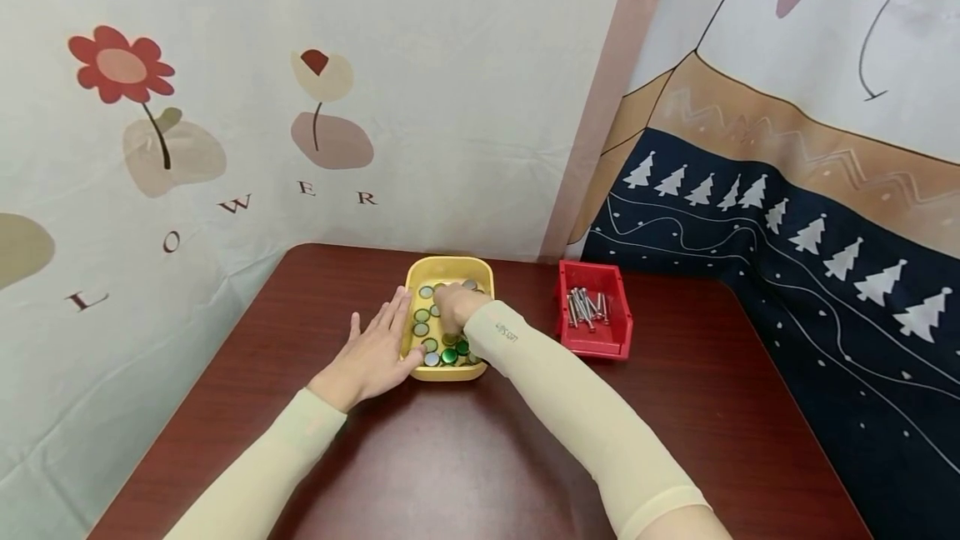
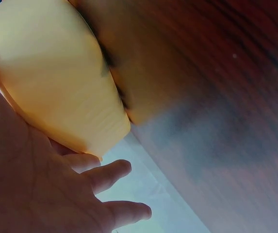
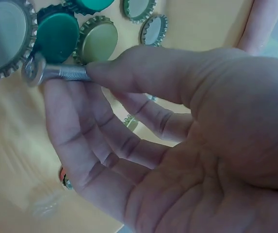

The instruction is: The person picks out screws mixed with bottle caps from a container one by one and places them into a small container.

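My right hand (image 1: 459, 307) reaches down into a yellow plastic container (image 1: 450, 374). In the right wrist view, its thumb and fingers pinch a silver metal screw (image 3: 68, 73) with a broad head, held among the bottle caps (image 3: 57, 37). Several crown bottle caps (image 1: 448, 355), green, gold and silvery, lie on the container's floor. My left hand (image 1: 373, 357) rests along the container's left side with straight, spread fingers, its thumb over the near left rim. In the left wrist view its palm is beside the container's outer wall (image 2: 56, 77). The screw is hidden in the head view.
To the right of the yellow container, a red plastic bin (image 1: 611, 348) holds several long silver screws (image 1: 585, 307). Both stand on a dark reddish-brown table (image 1: 720, 407). Printed cloth (image 1: 450, 107) hangs behind the table and along its right side.
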Available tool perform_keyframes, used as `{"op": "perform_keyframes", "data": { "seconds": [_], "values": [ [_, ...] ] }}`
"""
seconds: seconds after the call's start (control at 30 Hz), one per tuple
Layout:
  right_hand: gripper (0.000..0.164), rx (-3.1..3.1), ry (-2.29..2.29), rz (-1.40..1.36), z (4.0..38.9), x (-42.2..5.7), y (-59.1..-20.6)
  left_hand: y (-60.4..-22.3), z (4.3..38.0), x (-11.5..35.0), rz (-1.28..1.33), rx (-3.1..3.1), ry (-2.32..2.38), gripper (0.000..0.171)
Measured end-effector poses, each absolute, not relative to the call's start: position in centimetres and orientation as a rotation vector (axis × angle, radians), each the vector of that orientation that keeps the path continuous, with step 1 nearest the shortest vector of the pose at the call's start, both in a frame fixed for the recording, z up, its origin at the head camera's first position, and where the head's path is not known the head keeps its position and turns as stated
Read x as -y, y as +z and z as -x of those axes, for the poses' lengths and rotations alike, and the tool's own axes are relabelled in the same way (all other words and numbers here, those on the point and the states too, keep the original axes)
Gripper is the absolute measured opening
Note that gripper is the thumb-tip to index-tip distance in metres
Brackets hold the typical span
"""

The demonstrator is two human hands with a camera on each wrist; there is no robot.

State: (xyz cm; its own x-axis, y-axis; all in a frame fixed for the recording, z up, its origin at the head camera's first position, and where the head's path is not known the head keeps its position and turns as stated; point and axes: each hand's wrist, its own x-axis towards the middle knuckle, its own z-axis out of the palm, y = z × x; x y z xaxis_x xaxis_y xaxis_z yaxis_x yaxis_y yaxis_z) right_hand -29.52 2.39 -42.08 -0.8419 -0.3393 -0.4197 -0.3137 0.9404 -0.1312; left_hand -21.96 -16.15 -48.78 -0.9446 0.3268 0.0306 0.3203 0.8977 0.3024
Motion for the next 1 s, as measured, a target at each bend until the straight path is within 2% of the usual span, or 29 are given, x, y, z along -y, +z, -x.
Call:
{"op": "perform_keyframes", "data": {
  "seconds": [0.2, 0.33, 0.4, 0.63, 0.8, 1.0],
  "values": [
    [0.006, -2.638, -0.181, 0.506, 30.4, -2.6, -43.0, -48.7, 22.0, 16.2, -0.523, -3.043, 0.481, 0.098],
    [0.020, -2.625, -0.260, 0.539, 31.0, -2.8, -43.2, -48.7, 22.0, 16.2, -0.521, -3.041, 0.481, 0.098],
    [0.022, -2.608, -0.303, 0.530, 31.2, -3.0, -43.2, -48.7, 22.0, 16.2, -0.523, -3.039, 0.486, 0.098],
    [0.004, -2.576, -0.466, 0.555, 31.1, -4.2, -42.8, -48.7, 21.9, 16.2, -0.524, -3.035, 0.484, 0.099],
    [0.020, -2.560, -0.589, 0.565, 30.5, -5.4, -42.4, -48.7, 22.0, 16.2, -0.529, -3.035, 0.474, 0.099],
    [0.025, -2.592, -0.705, 0.619, 29.8, -7.0, -42.2, -48.7, 22.1, 16.1, -0.528, -3.031, 0.482, 0.099]
  ]
}}
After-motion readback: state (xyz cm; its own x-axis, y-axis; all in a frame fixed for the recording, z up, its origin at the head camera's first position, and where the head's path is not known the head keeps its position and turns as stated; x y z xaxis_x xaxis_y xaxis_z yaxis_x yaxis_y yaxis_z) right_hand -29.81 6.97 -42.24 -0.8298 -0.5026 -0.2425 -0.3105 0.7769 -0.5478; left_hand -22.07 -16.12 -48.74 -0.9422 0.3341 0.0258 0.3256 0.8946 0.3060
